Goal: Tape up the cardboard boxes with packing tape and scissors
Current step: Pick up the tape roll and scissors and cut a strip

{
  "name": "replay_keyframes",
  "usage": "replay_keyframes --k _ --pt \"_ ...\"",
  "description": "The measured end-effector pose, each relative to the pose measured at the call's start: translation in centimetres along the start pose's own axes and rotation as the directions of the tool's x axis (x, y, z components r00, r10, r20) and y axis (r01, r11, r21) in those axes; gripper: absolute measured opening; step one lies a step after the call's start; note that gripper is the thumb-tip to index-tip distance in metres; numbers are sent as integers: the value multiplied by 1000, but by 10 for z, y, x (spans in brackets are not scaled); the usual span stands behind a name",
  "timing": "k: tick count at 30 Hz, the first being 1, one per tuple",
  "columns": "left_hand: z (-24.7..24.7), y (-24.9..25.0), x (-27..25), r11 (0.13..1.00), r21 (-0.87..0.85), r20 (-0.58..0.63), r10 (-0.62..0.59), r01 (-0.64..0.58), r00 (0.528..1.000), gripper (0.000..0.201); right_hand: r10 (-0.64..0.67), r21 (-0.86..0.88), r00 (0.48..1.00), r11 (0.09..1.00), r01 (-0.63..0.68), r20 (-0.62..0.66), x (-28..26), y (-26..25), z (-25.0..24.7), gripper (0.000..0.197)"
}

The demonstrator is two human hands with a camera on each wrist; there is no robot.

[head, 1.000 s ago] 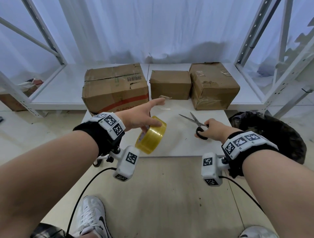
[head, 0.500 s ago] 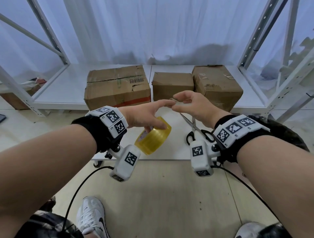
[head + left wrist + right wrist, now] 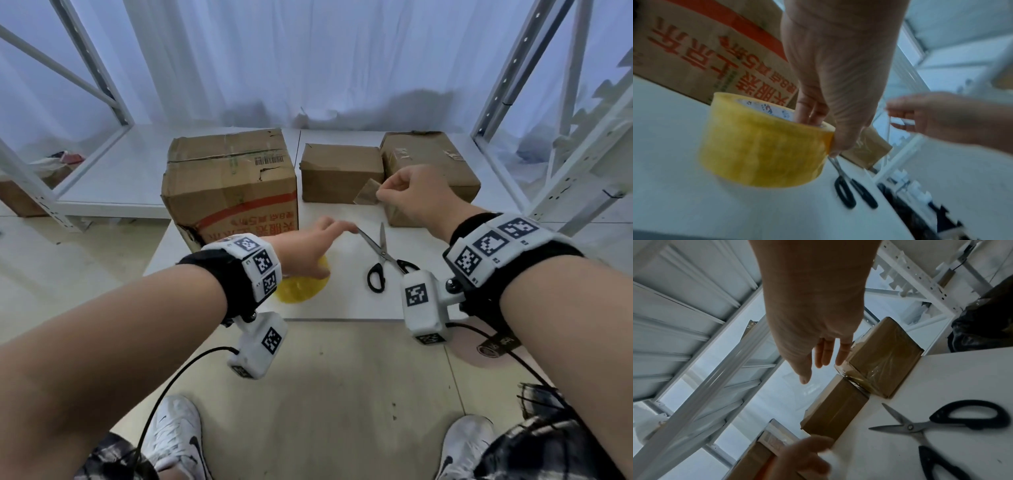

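My left hand (image 3: 317, 240) holds the yellow packing tape roll (image 3: 301, 287) low over the white table (image 3: 342, 301). In the left wrist view its fingers (image 3: 809, 113) sit inside the roll (image 3: 764, 141) and the thumb lies on the outside. My right hand (image 3: 380, 195) is raised to the right and pinches the clear free end of tape (image 3: 367, 197) pulled off the roll. Black-handled scissors (image 3: 383, 263) lie open on the table between my hands, touched by neither. Three cardboard boxes stand behind: a large one (image 3: 229, 185), a small one (image 3: 342, 171) and a right one (image 3: 431, 161).
The boxes sit where the low table meets a white shelf board (image 3: 113, 178) inside a metal rack (image 3: 513, 85). A black bag (image 3: 982, 318) lies right of the table. My shoes (image 3: 174, 435) and the wrist-camera cables are on the floor below.
My right hand let go of the scissors, reached the roll, pinched the tape end and drew it up and to the right. My left hand lowered the roll toward the table.
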State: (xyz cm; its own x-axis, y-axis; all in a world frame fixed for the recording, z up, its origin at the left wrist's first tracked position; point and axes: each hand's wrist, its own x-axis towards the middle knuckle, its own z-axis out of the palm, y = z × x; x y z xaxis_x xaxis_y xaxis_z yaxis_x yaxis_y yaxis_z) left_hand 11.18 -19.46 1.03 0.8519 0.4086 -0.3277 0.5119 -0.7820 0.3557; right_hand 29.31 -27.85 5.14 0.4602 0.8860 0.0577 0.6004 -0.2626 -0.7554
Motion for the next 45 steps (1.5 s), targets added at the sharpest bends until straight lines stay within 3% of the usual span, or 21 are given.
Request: replay_keyframes --k 4,7,11,13,16,18,19,20,22,24,28,32,37,39,42,45 --pt "18 8 16 983 170 23 72 -75 997 70 32 92 999 995 -33 13 3 -6 4 5" --pt "15 9 20 989 138 -13 62 -60 998 67 34 152 997 987 -45 74 6 -15 13 7" --pt "-26 -5 5 991 128 -274 -6 43 962 44 26 227 992 972 -54 126 9 -34 22 39" --pt "-52 -19 -11 986 131 -464 -32 104 885 31 22 272 990 960 -59 137 10 -43 26 55" --pt "-73 -52 -33 939 93 -709 -170 330 684 36 9 356 984 932 -72 177 17 -52 42 77" --pt "-73 -74 -44 868 -118 -754 -395 482 525 50 -2 398 978 914 -83 208 23 -57 55 87" --pt "-71 -83 -48 820 -233 -724 -505 522 470 59 -4 413 976 907 -88 218 25 -60 60 90" --pt "-69 -91 -50 771 -332 -662 -601 543 449 67 -8 426 975 900 -90 223 28 -63 65 91" --pt "-70 -101 -51 705 -466 -508 -708 535 490 81 -14 443 975 892 -88 221 32 -66 74 92" --pt "-71 -101 -48 705 -461 -451 -710 540 541 86 -4 463 975 881 -102 223 35 -65 80 94" --pt "-69 -91 -40 727 -407 -431 -687 554 585 79 46 499 981 856 -135 187 35 -54 80 92" --pt "-70 -89 -39 741 -370 -419 -671 560 612 75 62 440 988 890 -120 144 26 -43 71 82" --pt "-71 -78 -33 749 -234 -426 -652 620 626 74 -3 342 998 940 -16 57 21 -34 62 81" --pt "-71 -69 -27 827 -127 -496 -531 547 688 68 -58 318 997 947 40 48 22 -33 59 85" --pt "-70 -53 -18 964 -30 -469 -247 264 848 54 -136 294 988 949 111 69 21 -33 58 85" --pt "-66 -45 -13 981 -53 -414 -190 185 890 47 -149 253 988 958 138 25 23 -32 59 85"
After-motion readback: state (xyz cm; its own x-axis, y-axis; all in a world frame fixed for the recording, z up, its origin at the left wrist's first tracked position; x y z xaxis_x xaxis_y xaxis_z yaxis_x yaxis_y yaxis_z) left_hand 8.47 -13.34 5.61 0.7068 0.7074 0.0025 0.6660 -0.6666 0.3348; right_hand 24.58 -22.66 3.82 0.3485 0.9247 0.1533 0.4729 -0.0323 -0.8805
